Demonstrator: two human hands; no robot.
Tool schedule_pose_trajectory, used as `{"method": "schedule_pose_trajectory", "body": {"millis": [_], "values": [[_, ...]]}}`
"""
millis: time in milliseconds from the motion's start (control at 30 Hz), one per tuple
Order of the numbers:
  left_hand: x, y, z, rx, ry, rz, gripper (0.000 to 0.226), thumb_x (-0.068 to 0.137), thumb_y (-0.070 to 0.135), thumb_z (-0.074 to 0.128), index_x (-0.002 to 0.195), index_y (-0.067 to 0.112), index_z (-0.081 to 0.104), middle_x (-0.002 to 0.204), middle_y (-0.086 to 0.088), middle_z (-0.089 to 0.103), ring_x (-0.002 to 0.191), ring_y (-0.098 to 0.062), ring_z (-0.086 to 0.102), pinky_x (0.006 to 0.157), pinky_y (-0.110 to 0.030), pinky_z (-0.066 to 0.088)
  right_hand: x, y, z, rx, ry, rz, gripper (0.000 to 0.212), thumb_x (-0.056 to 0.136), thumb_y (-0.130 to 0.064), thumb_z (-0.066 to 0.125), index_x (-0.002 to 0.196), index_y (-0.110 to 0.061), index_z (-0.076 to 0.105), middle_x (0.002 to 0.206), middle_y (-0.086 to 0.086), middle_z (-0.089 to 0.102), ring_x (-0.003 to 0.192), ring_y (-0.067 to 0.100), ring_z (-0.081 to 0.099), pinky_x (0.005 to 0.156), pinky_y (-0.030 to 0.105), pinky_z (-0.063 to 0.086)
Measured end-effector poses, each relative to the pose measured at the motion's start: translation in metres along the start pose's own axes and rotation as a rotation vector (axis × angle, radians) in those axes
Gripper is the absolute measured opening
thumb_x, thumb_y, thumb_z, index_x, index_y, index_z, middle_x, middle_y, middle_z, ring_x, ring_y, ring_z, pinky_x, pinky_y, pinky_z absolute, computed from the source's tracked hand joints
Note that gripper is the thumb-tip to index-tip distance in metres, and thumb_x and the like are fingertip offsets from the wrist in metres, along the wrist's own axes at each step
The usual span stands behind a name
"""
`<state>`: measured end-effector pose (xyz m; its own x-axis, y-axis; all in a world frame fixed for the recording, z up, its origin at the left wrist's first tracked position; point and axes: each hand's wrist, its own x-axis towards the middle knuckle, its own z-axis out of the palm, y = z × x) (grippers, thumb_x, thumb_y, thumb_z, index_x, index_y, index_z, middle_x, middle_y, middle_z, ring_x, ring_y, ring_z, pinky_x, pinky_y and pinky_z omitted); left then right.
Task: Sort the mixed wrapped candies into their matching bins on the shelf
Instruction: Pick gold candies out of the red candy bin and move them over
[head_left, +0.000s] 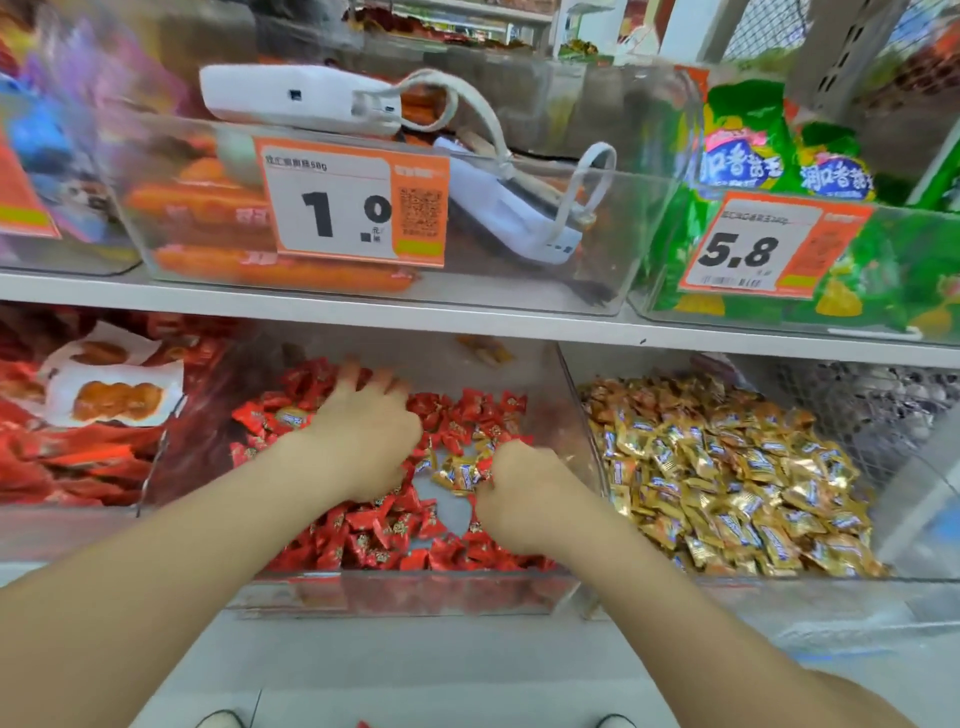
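Head view shows the left hand (369, 421) spread open on red candies (363, 540), the right hand (519, 493) curled around stray gold-wrapped candies (460, 473) in the red bin (405, 592); better pinch only gold ones, then move them to the gold bin (753, 592) beside.

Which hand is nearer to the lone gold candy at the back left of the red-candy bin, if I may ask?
Left. The left hand rests just right of the lone gold candy; the right hand is farther right and nearer the front, gripping a gold-candy cluster.
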<state>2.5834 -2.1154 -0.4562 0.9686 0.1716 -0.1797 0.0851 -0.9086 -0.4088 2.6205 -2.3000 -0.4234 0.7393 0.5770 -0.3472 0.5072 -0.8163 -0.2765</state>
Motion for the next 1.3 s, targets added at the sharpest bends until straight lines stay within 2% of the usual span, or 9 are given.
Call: {"method": "schedule_pose_trajectory", "body": {"millis": [167, 300, 400, 633, 800, 900, 1033, 1133, 1300], "values": [[0.022, 0.026, -0.003, -0.456, 0.072, 0.082, 0.019, 0.083, 0.028, 0.073, 0.092, 0.013, 0.064, 0.111, -0.011, 0.061, 0.113, -0.034, 0.061, 0.093, -0.042, 0.053, 0.054, 0.0, 0.016, 0.158, 0.176, 0.065, 0.055, 0.095, -0.023, 0.067, 0.139, 0.002, 0.046, 0.143, 0.023, 0.048, 0.135, 0.041, 0.045, 0.112, 0.042, 0.038], [0.028, 0.024, 0.001, -0.362, -0.259, -0.092, 0.087, 0.07, 0.062, 0.086, 0.133, 0.01, 0.057, 0.139, -0.017, 0.048, 0.132, -0.04, 0.043, 0.106, -0.043, 0.045, 0.086, 0.0, 0.027, 0.306, 0.012, 0.175, 0.093, 0.095, -0.036, 0.067, 0.166, -0.009, 0.012, 0.169, 0.023, 0.014, 0.154, 0.043, 0.022, 0.124, 0.047, 0.031], [0.038, 0.012, 0.004, -0.425, -0.251, -0.054, 0.086, 0.064, 0.064, 0.09, 0.125, 0.013, 0.058, 0.129, -0.009, 0.055, 0.119, -0.031, 0.053, 0.096, -0.037, 0.051, 0.097, -0.004, 0.028, 0.266, -0.082, 0.221, 0.103, 0.095, -0.033, 0.066, 0.167, -0.007, -0.004, 0.172, 0.022, 0.002, 0.158, 0.042, 0.009, 0.126, 0.046, 0.023], [0.045, 0.015, 0.017, -0.514, -0.088, -0.017, 0.067, 0.06, 0.05, 0.094, 0.107, 0.02, 0.056, 0.109, 0.001, 0.063, 0.1, -0.022, 0.06, 0.076, -0.031, 0.042, 0.097, -0.01, 0.025, 0.452, -0.146, 0.207, 0.084, 0.076, 0.005, 0.078, 0.15, -0.003, 0.04, 0.126, 0.014, 0.059, 0.113, 0.029, 0.06, 0.09, 0.036, 0.057], [0.029, -0.006, 0.017, -0.653, -0.083, 0.024, 0.047, 0.065, 0.032, 0.091, 0.09, 0.018, 0.055, 0.087, 0.003, 0.057, 0.078, -0.019, 0.056, 0.061, -0.033, 0.044, 0.088, -0.007, 0.022, 0.805, -0.215, 0.159, 0.101, 0.071, 0.016, 0.076, 0.158, -0.016, 0.037, 0.138, 0.01, 0.054, 0.12, 0.023, 0.05, 0.097, 0.035, 0.049], [0.013, -0.027, 0.013, -0.733, -0.017, 0.014, 0.05, 0.068, 0.032, 0.091, 0.105, 0.019, 0.061, 0.102, 0.004, 0.064, 0.093, -0.019, 0.062, 0.079, -0.034, 0.054, 0.079, -0.007, 0.017, 0.935, -0.164, 0.007, 0.112, 0.052, 0.012, 0.083, 0.154, -0.016, 0.046, 0.129, 0.009, 0.066, 0.119, 0.026, 0.064, 0.106, 0.043, 0.054], [-0.025, -0.051, 0.008, -0.795, 0.036, 0.046, 0.06, 0.072, 0.037, 0.094, 0.123, 0.034, 0.062, 0.113, 0.016, 0.063, 0.106, -0.006, 0.06, 0.095, -0.027, 0.048, 0.062, -0.006, 0.01, 0.885, -0.197, -0.197, 0.101, 0.05, 0.006, 0.089, 0.14, -0.03, 0.06, 0.133, 0.018, 0.067, 0.111, 0.035, 0.073, 0.101, 0.052, 0.058], [-0.044, -0.059, 0.013, -0.761, 0.041, 0.045, 0.048, 0.077, 0.04, 0.09, 0.118, 0.04, 0.065, 0.111, 0.019, 0.063, 0.107, -0.005, 0.059, 0.099, -0.031, 0.048, 0.047, -0.005, 0.009, 0.705, -0.229, -0.312, 0.08, 0.068, 0.007, 0.09, 0.132, -0.034, 0.063, 0.115, 0.007, 0.067, 0.088, 0.018, 0.075, 0.085, 0.035, 0.061], [-0.058, -0.06, 0.016, -0.8, 0.167, -0.01, 0.045, 0.078, 0.044, 0.089, 0.114, 0.043, 0.062, 0.104, 0.018, 0.063, 0.088, -0.005, 0.056, 0.075, -0.012, 0.038, 0.039, -0.003, 0.011, 0.448, -0.088, -0.302, 0.03, 0.084, -0.007, 0.084, 0.105, -0.027, 0.075, 0.091, -0.001, 0.067, 0.066, 0.006, 0.059, 0.061, 0.02, 0.051]]}}
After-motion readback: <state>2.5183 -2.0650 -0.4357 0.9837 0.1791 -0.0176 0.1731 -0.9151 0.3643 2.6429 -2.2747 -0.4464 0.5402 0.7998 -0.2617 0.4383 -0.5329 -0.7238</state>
